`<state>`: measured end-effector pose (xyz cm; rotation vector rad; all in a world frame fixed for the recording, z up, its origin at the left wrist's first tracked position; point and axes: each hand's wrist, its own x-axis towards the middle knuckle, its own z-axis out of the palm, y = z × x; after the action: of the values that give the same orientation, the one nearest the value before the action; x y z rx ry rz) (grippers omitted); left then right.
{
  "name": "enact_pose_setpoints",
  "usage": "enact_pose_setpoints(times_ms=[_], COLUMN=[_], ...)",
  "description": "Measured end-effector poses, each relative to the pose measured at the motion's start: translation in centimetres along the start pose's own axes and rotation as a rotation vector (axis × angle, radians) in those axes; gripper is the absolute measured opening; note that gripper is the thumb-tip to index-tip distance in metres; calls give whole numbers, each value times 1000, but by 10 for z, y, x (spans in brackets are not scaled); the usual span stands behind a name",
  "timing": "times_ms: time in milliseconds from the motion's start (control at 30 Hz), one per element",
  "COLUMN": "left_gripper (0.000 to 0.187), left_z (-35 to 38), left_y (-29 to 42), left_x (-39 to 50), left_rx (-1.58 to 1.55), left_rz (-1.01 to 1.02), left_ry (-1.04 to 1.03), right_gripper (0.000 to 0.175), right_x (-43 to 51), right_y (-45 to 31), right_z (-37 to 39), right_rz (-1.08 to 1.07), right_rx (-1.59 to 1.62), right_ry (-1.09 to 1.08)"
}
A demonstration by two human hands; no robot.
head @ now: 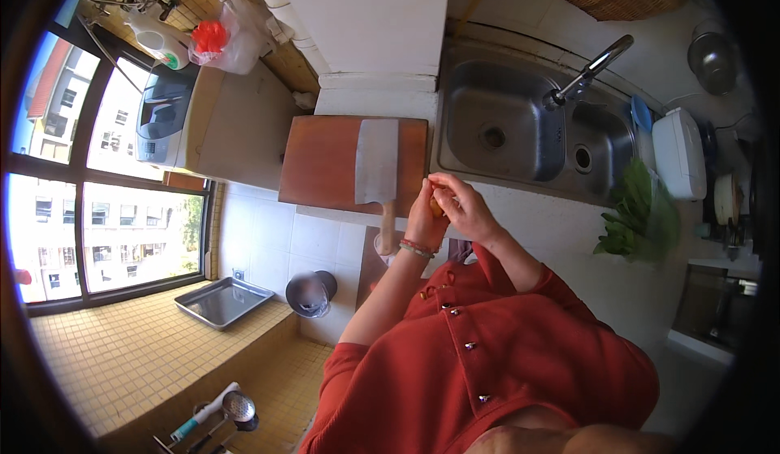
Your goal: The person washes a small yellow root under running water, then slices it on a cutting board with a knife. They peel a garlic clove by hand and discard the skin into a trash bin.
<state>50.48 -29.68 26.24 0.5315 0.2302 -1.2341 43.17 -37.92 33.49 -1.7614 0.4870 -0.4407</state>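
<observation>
My left hand (425, 217), with beaded bracelets at its wrist, and my right hand (468, 209) meet in front of my red top. Between them they hold a small orange-brown item (436, 207), mostly covered by the fingers, so its kind is unclear. Just beyond my left hand lies a wooden cutting board (317, 161). A cleaver (376, 161) rests flat on this board, its broad blade pointing away from me. The cleaver's wooden handle sticks out over the board's near edge, to the left of my left hand.
A double-bowl steel sink (487, 171) with a faucet (594, 70) is at the right. Leafy greens (627, 216) lie on the counter beside a white container (676, 152). At lower left are a bin (332, 283), a metal tray (225, 305) and a skimmer (239, 406).
</observation>
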Motion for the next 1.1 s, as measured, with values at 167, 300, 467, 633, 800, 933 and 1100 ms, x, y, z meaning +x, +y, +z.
enact_pose_setpoints(times_ms=[167,300,467,633,800,933,1100], left_gripper=[14,9,12,20,29,36,64], left_z=[-23,-52,-99,-119,-128,-132,-130], left_y=[121,201,246,239,225,221,223], left_x=[-41,-47,-29,10,28,37,28], left_rx=[253,423,730,1335,1881,2083,2143], left_rz=[59,242,451,731,835,858,873], left_ry=[40,59,154,133,67,39,50], right_gripper=[41,41,14,47,19,7,10], right_x=[41,63,10,-24,-19,-26,-32], right_y=[-81,-39,52,92,101,71,20], right_z=[-56,-74,16,137,158,116,57], right_rz=[28,-85,489,868,923,786,474], right_rx=[666,1096,-31,242,881,968,338], right_ry=[-309,-272,241,-195,61,26,88])
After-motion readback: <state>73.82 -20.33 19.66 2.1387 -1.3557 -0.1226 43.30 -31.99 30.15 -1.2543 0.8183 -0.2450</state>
